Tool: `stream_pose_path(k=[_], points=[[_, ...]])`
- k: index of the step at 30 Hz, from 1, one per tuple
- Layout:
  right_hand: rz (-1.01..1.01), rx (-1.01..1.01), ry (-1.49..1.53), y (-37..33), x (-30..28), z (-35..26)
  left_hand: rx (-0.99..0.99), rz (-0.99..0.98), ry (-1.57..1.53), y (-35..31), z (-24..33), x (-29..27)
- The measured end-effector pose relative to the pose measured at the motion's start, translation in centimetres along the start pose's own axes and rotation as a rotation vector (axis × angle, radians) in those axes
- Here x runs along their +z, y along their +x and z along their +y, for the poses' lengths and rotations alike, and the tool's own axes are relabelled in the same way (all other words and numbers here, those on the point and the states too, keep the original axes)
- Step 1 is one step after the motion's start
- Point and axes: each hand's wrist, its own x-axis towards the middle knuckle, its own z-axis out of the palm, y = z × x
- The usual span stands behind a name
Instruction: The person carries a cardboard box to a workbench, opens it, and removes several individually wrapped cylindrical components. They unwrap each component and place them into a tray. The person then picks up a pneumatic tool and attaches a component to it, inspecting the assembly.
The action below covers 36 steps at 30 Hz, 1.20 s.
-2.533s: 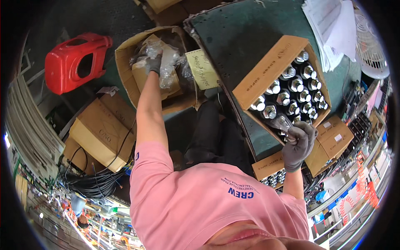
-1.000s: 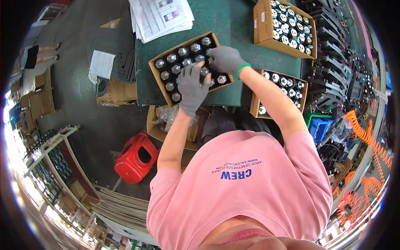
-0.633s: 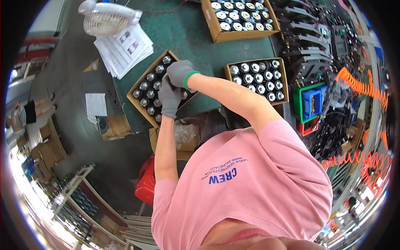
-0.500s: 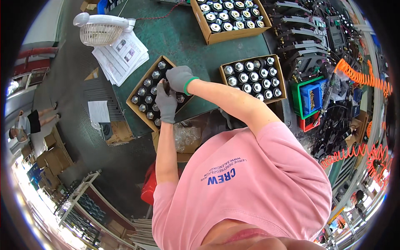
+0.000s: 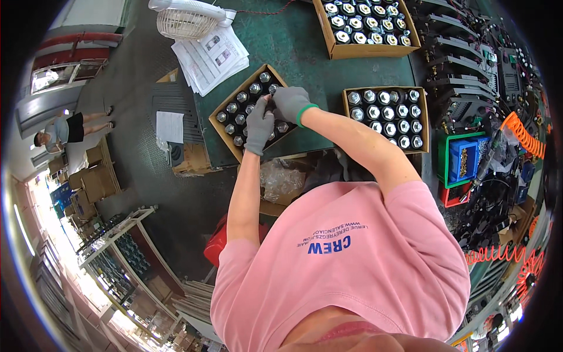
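Head view: both hands in grey gloves over a cardboard box (image 5: 230, 136) of dark metal parts (image 5: 239, 96) w/ silver tops, box sits tilted at the left edge of the green desk (image 5: 305, 44). Left hand (image 5: 258, 125) lies on the parts, fingers curled down; can't tell if they grip one. Right hand (image 5: 289, 101) just beside it, fingers closed on a part near box centre. Second box (image 5: 386, 111) of similar parts to the right, third box (image 5: 366, 26) further back. Papers (image 5: 211, 57) & white fan (image 5: 189, 17) at far left of desk.
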Motion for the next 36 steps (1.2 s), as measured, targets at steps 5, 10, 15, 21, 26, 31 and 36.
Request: stream_pose_path(k=[5, 10, 15, 21, 26, 31, 36], points=[[0.142, -0.013, 0.025, -0.6, 3.0, 1.4, 0.126, 0.019, 0.042, 0.3, -0.3, 0.9], [0.23, -0.124, 0.029, -1.3, 2.9, 1.9, 0.103, -0.007, 0.161, 0.8, 1.1, 0.2], [0.246, -0.185, 0.174, -3.3, 3.1, 3.2, 0.176, -0.056, 0.309, 2.3, -2.0, 2.8], [0.513, -0.091, 0.452, -17.2, 1.1, 9.8, 0.168, -0.1, 0.367, 2.6, 0.3, 3.3], [1.394, 0.457, 0.245, -30.7, -0.4, 23.6, 0.24, 0.032, 0.501, 1.4, 2.3, 2.9], [1.145, 1.494, -0.107, -44.1, 6.1, 39.5, 0.48, 0.148, 0.328, 1.1, 13.6, 6.9], [0.883, 1.527, 0.173, -45.2, 6.2, 43.5, 0.67, -0.162, 0.16, 1.4, 20.2, 17.7]])
